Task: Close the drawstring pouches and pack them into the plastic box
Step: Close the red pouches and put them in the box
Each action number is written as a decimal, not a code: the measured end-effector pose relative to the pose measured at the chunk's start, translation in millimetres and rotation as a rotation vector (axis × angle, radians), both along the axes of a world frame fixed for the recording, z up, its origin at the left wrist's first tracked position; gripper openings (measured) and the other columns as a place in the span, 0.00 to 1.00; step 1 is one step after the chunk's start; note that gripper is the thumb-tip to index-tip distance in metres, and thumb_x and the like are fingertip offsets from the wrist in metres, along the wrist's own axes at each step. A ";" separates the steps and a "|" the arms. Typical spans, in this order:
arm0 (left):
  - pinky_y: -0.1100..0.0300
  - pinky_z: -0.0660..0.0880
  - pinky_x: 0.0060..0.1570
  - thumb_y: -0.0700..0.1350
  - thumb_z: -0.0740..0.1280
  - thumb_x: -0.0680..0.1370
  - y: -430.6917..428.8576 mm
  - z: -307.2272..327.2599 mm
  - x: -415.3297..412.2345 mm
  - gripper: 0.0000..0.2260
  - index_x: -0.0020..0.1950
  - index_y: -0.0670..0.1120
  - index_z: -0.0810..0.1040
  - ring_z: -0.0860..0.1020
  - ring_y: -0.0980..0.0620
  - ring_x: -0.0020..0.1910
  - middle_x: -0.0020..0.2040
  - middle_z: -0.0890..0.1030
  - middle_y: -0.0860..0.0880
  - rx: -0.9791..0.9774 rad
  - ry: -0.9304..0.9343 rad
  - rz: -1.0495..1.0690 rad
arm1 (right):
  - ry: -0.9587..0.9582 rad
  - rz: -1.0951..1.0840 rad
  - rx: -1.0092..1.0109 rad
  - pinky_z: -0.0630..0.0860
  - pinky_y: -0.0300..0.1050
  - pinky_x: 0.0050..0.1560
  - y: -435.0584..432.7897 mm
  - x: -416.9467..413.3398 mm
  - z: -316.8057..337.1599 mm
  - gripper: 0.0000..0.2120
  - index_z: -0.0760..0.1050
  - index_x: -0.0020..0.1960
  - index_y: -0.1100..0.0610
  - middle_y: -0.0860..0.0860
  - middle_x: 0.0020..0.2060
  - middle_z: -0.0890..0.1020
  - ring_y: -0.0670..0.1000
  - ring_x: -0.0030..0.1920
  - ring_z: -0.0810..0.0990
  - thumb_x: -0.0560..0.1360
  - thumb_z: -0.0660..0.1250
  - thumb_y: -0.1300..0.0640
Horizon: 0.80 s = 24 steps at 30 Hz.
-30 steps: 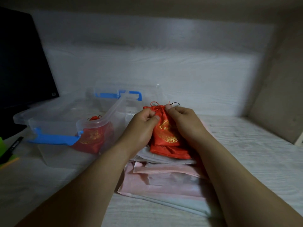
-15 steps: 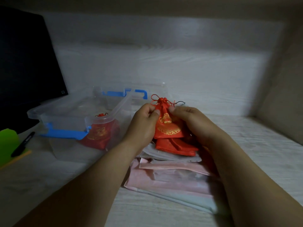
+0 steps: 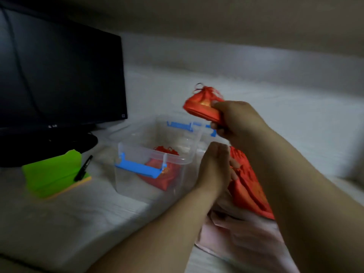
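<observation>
R hand [image 3: 236, 123] is clenched on 1 red drawstring pouch [image 3: 201, 107], cinched top up, held in the air over the far right corner of the clear plastic box [image 3: 149, 152]. L hand [image 3: 214, 168] sits lower, just right of the box, fingers up against a 2nd red pouch [image 3: 248, 186] lying on the pink packets [image 3: 236, 237]; can't tell if it grips. Count: 3 red pouches incl. the 3rd pouch [image 3: 163, 174] inside the box, 1 box, plus 1 monitor [image 3: 59, 75] & 1 pen [image 3: 83, 168] on 1 green pad [image 3: 51, 172] to the left.
</observation>
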<state>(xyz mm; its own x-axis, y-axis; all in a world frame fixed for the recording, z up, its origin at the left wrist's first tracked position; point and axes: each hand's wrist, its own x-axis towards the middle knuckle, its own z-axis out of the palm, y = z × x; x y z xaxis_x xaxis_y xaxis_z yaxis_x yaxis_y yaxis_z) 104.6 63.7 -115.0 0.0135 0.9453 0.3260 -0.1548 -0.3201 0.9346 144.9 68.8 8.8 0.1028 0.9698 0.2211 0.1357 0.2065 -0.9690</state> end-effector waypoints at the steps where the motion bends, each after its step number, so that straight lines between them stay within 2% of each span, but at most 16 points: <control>1: 0.58 0.70 0.31 0.41 0.56 0.86 0.6 -1.6 -2.3 0.09 0.49 0.41 0.71 0.74 0.49 0.27 0.31 0.78 0.50 0.025 0.031 0.020 | -0.001 0.035 -0.044 0.70 0.40 0.25 3.5 -13.8 1.5 0.09 0.76 0.50 0.61 0.56 0.26 0.81 0.52 0.27 0.78 0.82 0.66 0.54; 3: 0.62 0.69 0.37 0.38 0.57 0.84 0.6 -0.7 -7.6 0.08 0.52 0.38 0.74 0.78 0.53 0.34 0.36 0.79 0.48 0.046 0.115 0.052 | -0.089 0.073 -0.088 0.75 0.41 0.29 10.4 -28.5 -2.6 0.15 0.77 0.53 0.62 0.58 0.36 0.85 0.54 0.32 0.84 0.82 0.67 0.49; 4: 0.62 0.69 0.39 0.36 0.58 0.84 0.7 0.2 -9.0 0.07 0.53 0.39 0.75 0.79 0.55 0.36 0.40 0.80 0.46 0.057 0.146 0.066 | -0.201 0.032 -0.070 0.78 0.42 0.33 12.2 -29.8 -6.5 0.18 0.79 0.52 0.62 0.58 0.40 0.87 0.55 0.36 0.86 0.82 0.66 0.46; 6: 0.62 0.72 0.33 0.38 0.58 0.85 -0.3 1.1 -10.4 0.08 0.50 0.44 0.75 0.77 0.59 0.30 0.39 0.80 0.45 0.019 0.099 0.045 | -0.362 -0.111 0.017 0.77 0.43 0.40 14.4 -18.8 -15.5 0.21 0.83 0.50 0.61 0.55 0.42 0.87 0.54 0.39 0.84 0.82 0.64 0.44; 8: 0.56 0.75 0.30 0.46 0.59 0.85 -0.1 1.7 -8.1 0.09 0.47 0.49 0.74 0.78 0.51 0.27 0.37 0.80 0.42 -0.069 -0.014 0.008 | -0.305 -0.152 -0.004 0.73 0.39 0.34 15.1 5.7 -23.9 0.19 0.83 0.51 0.61 0.54 0.42 0.87 0.51 0.34 0.80 0.83 0.64 0.46; 10: 0.45 0.79 0.40 0.51 0.60 0.82 5.9 -2.8 -6.2 0.08 0.46 0.52 0.75 0.81 0.42 0.36 0.40 0.83 0.43 -0.066 0.025 0.060 | -0.205 -0.162 -0.053 0.69 0.34 0.25 12.4 35.8 -35.2 0.17 0.83 0.51 0.62 0.55 0.40 0.85 0.50 0.30 0.77 0.83 0.64 0.49; 11: 0.43 0.79 0.45 0.52 0.60 0.80 9.5 -6.4 -5.3 0.07 0.46 0.53 0.75 0.82 0.40 0.41 0.41 0.83 0.45 -0.049 0.068 0.093 | -0.207 -0.192 -0.064 0.67 0.33 0.23 11.0 52.9 -42.5 0.16 0.83 0.51 0.63 0.56 0.39 0.85 0.50 0.29 0.76 0.83 0.64 0.50; 15: 0.49 0.78 0.48 0.48 0.65 0.79 15.7 -10.7 -6.2 0.07 0.41 0.51 0.72 0.79 0.47 0.43 0.43 0.80 0.49 0.056 0.352 0.216 | -0.331 -0.351 -0.089 0.71 0.39 0.27 -1.5 112.8 -73.0 0.15 0.83 0.46 0.63 0.59 0.36 0.84 0.53 0.29 0.77 0.82 0.66 0.53; 18: 0.53 0.75 0.47 0.52 0.69 0.79 14.7 -14.2 -4.6 0.12 0.39 0.49 0.72 0.78 0.49 0.44 0.43 0.79 0.49 0.094 0.533 0.190 | -0.480 -0.425 -0.088 0.78 0.51 0.36 -10.7 141.6 -93.2 0.16 0.82 0.39 0.60 0.60 0.33 0.85 0.57 0.29 0.80 0.80 0.68 0.51; 22: 0.54 0.76 0.46 0.62 0.71 0.76 7.7 -16.8 -2.6 0.18 0.41 0.48 0.78 0.80 0.52 0.40 0.37 0.81 0.53 0.079 0.648 0.068 | -0.507 -0.328 -0.134 0.70 0.44 0.33 -19.7 153.9 -107.5 0.17 0.82 0.40 0.58 0.54 0.28 0.82 0.53 0.27 0.77 0.79 0.70 0.47; 24: 0.55 0.77 0.44 0.62 0.73 0.74 7.2 -17.6 -2.7 0.17 0.42 0.49 0.80 0.79 0.55 0.38 0.35 0.80 0.55 0.059 0.651 0.045 | -0.504 -0.212 -0.189 0.67 0.42 0.32 -22.4 153.4 -111.8 0.17 0.82 0.40 0.59 0.49 0.24 0.78 0.49 0.24 0.73 0.78 0.71 0.46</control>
